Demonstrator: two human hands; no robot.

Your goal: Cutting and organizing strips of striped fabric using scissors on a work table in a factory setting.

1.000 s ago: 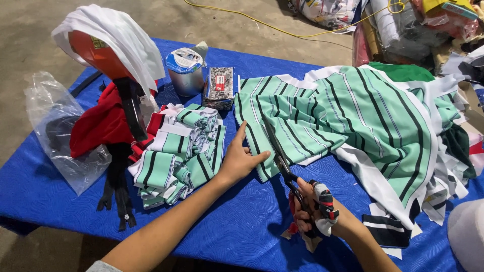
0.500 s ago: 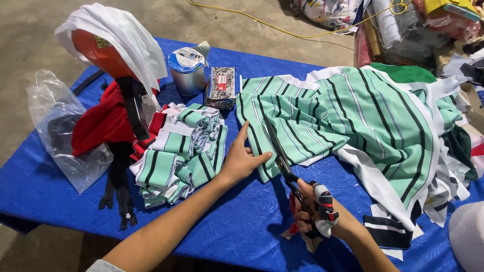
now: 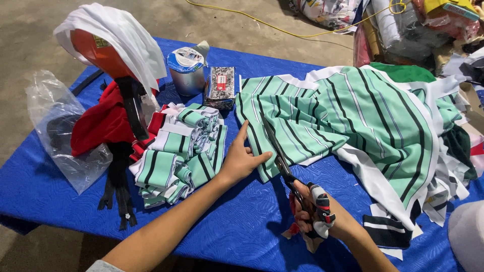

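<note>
Nearest the camera, the right hand (image 3: 315,214) closes around the handles of a pair of scissors (image 3: 282,163), its fingers wrapped in cloth tape and curled tight through the loops. From that grip the blades run up and away to the left, lying on the near edge of the green striped fabric (image 3: 353,116). The long axis of the scissors follows the dark stripes of the cloth, so the cut line lies along the stripes rather than across them.

Just left of the blades, the left hand (image 3: 242,158) rests flat on the fabric's left margin, fingers spread open and pressing down, the thumb pointing toward the blades and close beside them. It holds nothing; it pins the narrow strip between the blades and the cloth's edge. Of the two hands, it is the nearer to the blade tips.

Further left lies a heap of folded striped strips (image 3: 179,153), apart from the hand. Beyond it stand a roll of tape (image 3: 185,70) and a small box (image 3: 221,86) on the blue table cover (image 3: 237,236), with the bulk of the fabric spreading off to the right.
</note>
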